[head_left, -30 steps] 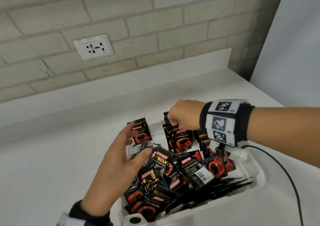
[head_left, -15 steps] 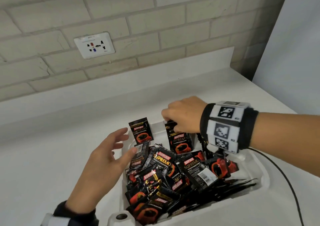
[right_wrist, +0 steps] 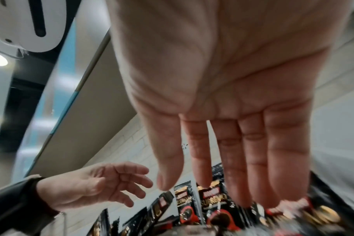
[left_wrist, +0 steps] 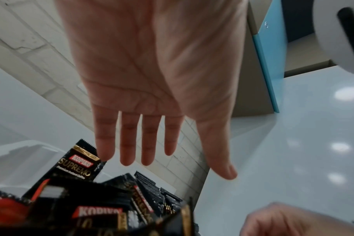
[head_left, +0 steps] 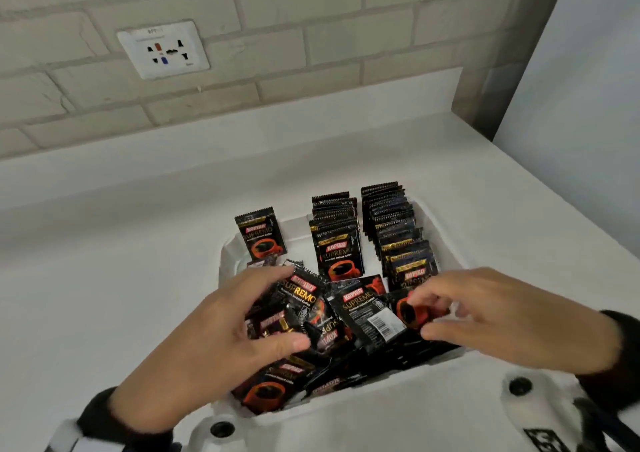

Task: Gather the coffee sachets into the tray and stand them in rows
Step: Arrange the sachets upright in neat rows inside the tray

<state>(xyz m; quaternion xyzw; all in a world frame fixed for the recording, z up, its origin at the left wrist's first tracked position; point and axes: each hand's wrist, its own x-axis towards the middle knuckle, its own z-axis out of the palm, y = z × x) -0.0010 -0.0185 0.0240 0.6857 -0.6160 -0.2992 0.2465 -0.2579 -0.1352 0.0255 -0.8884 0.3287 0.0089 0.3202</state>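
Two upright sachet rows [head_left: 391, 230] in white tray [head_left: 446, 233]; loose pile [head_left: 329, 323] beneath both slack-fingered, unladen hands.

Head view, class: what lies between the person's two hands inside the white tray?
Loose black coffee sachets in a jumbled heap lie between left hand and right hand.

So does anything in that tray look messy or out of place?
Yes. The near half of the tray holds a jumbled heap of sachets lying flat and crossed, while the far ones stand in rows. One sachet stands alone at far left.
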